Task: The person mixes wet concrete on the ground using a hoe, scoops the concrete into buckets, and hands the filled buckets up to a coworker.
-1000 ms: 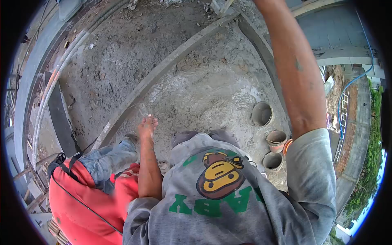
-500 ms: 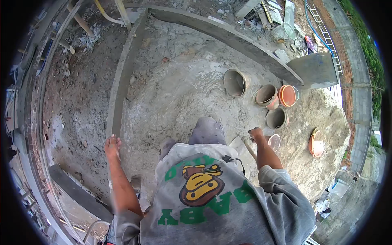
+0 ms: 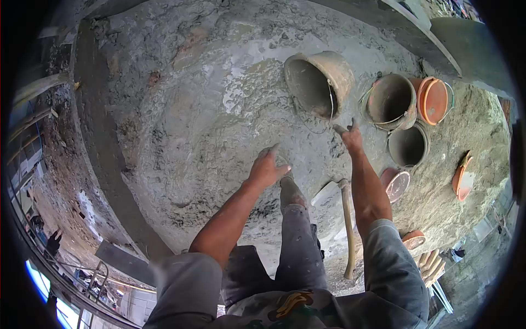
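Bucket, rough gry flr, low wall

concrete kerb at left, grey panel upper right, orange object on mound

The bucket nearest the right grip is grey-beige; a pail to that grip's right is orange. Behind the grip, a tool handle is tan.

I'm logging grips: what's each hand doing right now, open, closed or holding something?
Left hand: open, nothing visible in it.
Right hand: open, fingers apart, near the biggest bucket; no grip on it visible.
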Available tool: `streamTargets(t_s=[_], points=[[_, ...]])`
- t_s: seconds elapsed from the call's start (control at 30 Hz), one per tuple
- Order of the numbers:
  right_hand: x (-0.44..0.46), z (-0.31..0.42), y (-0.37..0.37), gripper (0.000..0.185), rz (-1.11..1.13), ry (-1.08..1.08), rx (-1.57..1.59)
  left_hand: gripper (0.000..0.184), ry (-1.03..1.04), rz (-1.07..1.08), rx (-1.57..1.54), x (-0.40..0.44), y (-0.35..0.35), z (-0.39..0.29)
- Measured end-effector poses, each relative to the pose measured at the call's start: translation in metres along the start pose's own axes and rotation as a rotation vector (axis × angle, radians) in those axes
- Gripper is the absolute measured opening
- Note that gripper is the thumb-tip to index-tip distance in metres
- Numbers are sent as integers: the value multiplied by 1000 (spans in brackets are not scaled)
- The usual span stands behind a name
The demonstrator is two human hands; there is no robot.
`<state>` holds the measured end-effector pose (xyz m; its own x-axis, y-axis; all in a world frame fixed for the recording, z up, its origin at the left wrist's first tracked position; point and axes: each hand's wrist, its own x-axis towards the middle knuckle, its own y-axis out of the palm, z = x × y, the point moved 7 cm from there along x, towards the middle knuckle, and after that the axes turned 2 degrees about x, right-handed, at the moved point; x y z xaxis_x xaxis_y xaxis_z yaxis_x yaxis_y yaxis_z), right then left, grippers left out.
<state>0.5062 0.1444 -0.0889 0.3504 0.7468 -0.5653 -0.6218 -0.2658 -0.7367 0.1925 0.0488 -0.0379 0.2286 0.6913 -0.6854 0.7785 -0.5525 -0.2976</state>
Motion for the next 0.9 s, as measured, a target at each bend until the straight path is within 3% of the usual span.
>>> streamTargets(t_s=[0.03, 0.13, 0.17, 0.23, 0.27, 0.37, 0.4, 0.57, 0.63, 0.77, 0.9], points=[[27, -12, 18, 87, 7, -66, 4, 85, 17, -25, -31, 52, 28, -9], [65, -2, 61, 79, 154, -191, 413, 85, 236, -69, -108, 150, 93, -62], [71, -1, 61, 74, 120, -129, 279, 89, 333, -108, -63, 158, 102, -81], [78, 5, 57, 64, 52, -18, 20, 69, 101, 155, -364, 169, 137, -68], [92, -26, 69, 49, 61, -29, 62, 56, 76, 175, -314, 170, 135, -63], [90, -6, 41, 44, -102, -111, 255, 38, 59, 117, -235, 177, 100, -47], [88, 7, 30, 50, -75, 1, 224, 40, 63, 54, -264, 176, 92, -44], [114, 76, -18, 65, -136, -259, 83, 58, 143, -359, -645, 209, 3, -46], [118, 114, -27, 73, -352, -476, -72, 63, 65, -238, -772, 238, 10, -31], [135, 149, 22, 73, -388, -308, -503, 59, 54, -70, -1063, 281, 54, 6], [101, 145, 56, 80, -255, -562, -482, 63, 110, -65, -1184, 226, 78, 38]])
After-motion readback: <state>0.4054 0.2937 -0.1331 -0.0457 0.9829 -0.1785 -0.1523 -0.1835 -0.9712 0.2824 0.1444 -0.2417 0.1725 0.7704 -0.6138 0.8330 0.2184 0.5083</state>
